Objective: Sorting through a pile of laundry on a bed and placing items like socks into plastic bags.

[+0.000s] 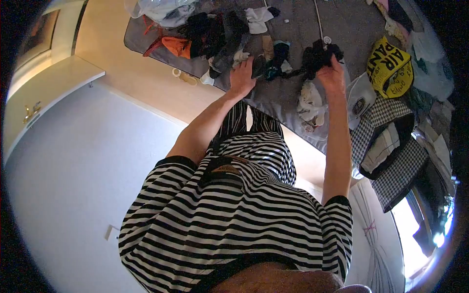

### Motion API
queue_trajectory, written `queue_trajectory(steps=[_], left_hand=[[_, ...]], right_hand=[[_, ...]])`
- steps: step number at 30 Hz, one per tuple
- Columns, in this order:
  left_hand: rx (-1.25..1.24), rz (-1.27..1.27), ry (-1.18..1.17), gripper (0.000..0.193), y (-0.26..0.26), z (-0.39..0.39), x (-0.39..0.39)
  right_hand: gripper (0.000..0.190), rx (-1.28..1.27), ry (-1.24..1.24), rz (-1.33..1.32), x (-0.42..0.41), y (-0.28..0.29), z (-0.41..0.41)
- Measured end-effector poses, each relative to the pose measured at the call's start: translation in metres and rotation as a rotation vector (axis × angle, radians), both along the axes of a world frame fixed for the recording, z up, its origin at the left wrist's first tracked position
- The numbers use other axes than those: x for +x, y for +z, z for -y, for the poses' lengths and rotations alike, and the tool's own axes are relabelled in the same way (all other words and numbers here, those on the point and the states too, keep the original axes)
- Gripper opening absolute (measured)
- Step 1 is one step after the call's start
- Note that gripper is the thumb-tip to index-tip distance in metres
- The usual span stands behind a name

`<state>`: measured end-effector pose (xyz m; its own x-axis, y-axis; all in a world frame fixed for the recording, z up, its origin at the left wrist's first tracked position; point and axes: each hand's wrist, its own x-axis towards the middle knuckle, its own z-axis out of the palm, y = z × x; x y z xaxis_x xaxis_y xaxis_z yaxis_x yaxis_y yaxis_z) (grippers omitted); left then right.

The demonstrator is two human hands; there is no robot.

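Observation:
My right hand (332,76) grips a bunched black cloth item (317,55), perhaps a sock, above the grey bed-like surface (348,22). Its fingertips are partly hidden by the dark fabric. To the left, my left hand (242,77) rests palm down at the surface's near edge, its fingers touching a small pile of socks. A white and grey sock (240,56) lies just beyond those fingers. Between the hands are a dark teal sock (279,60) and a tan strip of cloth (268,47). Crumpled white fabric (309,100) lies below my right wrist.
A black clothing heap (205,31), an orange cloth (177,47) and a clear plastic bag (166,11) lie at the left. Rightward are a yellow printed bag (390,67), a white cap-like item (361,97) and a houndstooth fabric item (397,172). A white cord (318,18) crosses the surface.

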<state>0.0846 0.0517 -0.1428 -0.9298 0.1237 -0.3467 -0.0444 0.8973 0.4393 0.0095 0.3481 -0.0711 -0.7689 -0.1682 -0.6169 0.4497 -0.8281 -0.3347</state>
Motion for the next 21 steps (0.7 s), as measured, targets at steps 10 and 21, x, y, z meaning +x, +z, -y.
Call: queue_trajectory(steps=[10, 21], left_hand=[[0.982, 0.502, 0.595, 0.035, 0.019, 0.043, -0.029], [0.419, 0.196, 0.021, 0.061, 0.085, 0.077, -0.061]], right_hand=[[0.029, -0.285, 0.063, -0.609, -0.044, 0.118, -0.057], [0.030, -0.027, -0.191, -0.563, -0.035, 0.170, -0.034]])
